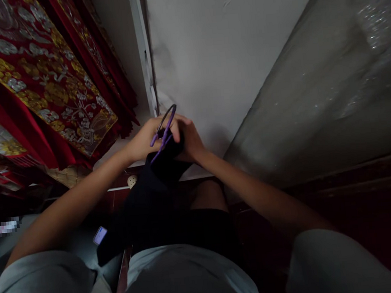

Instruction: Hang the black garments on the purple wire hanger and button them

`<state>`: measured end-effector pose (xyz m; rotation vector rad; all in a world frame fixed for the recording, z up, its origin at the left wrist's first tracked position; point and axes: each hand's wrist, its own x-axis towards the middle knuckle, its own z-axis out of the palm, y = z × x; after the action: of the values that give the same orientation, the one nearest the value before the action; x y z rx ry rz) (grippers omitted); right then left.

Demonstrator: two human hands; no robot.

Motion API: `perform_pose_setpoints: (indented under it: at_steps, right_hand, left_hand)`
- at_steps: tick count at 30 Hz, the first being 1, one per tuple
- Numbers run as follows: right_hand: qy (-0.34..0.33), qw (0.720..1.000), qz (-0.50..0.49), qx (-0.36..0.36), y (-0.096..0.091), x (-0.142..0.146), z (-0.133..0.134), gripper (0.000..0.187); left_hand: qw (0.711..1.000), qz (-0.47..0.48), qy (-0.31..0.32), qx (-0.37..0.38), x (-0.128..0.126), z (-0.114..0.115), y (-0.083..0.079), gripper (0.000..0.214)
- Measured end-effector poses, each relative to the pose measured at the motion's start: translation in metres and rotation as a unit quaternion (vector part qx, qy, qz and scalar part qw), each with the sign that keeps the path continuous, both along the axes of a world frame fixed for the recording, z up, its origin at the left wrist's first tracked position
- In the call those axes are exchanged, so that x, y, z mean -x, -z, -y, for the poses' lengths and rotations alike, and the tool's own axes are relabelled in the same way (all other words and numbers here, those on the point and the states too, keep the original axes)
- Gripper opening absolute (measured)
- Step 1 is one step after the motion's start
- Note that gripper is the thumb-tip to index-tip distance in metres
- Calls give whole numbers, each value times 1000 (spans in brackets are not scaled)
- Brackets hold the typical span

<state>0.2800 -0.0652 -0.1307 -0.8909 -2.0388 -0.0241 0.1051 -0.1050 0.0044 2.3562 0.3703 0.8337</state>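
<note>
Both hands meet on a purple hanger (166,124) at mid-scene.
Your left hand (145,141) is curled tight around the hanger. Your right hand (188,140) pinches the top of the black garment (149,206), which drapes near you. Red-and-gold cloth (47,82) hangs at the left.

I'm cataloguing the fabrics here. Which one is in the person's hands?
The plain black cloth, gripped by the left hand and right hand with a thin purple hanger. The red-and-gold embroidered hangings and the glittery grey sheet hang apart, untouched.
</note>
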Motion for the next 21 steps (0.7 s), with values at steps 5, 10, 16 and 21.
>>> perform_pose_setpoints:
  at_steps: [5, 10, 16, 21]
  right_hand:
    - [114, 993, -2, 6, -4, -56, -9, 115]
    - [199, 980, -29, 11, -31, -87, -30, 107]
    - [176, 984, -13, -4, -81, -69, -42, 94]
    - [112, 993, 26, -22, -84, -63, -25, 100]
  left_hand:
    - [993, 28, -107, 41, 56, -14, -30, 42]
    - [944, -60, -244, -213, 111, -16, -52, 39]
    - [852, -295, -296, -317, 62, 6, 5, 49]
    - [807, -384, -391, -219, 27, 0, 55, 60]
